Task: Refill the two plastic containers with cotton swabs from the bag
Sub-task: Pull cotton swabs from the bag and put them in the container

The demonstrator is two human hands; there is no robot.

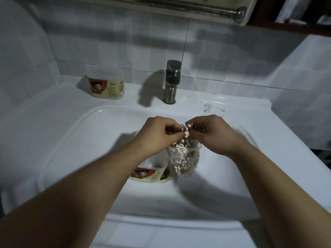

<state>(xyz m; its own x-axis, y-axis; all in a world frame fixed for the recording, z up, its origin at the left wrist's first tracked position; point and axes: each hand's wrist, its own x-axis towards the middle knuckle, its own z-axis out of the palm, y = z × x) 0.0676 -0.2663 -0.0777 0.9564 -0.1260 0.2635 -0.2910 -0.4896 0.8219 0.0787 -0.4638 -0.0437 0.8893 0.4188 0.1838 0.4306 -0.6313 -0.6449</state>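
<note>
A clear plastic bag [184, 159] full of white-tipped cotton swabs hangs over the sink basin. My left hand [157, 133] and my right hand [213, 133] both pinch its top edge, where a few swab tips [186, 132] stick out between my fingers. One plastic container [152, 173] with a red and cream label stands in the basin just left of the bag, partly hidden by my left wrist. The other container [105, 85], same label, stands on the ledge at the back left.
A metal faucet [172, 81] rises at the back middle of the white sink [71, 133]. Small white scraps [208, 107] lie on the ledge at the back right. A metal bar and cabinet edge [215, 11] hang overhead.
</note>
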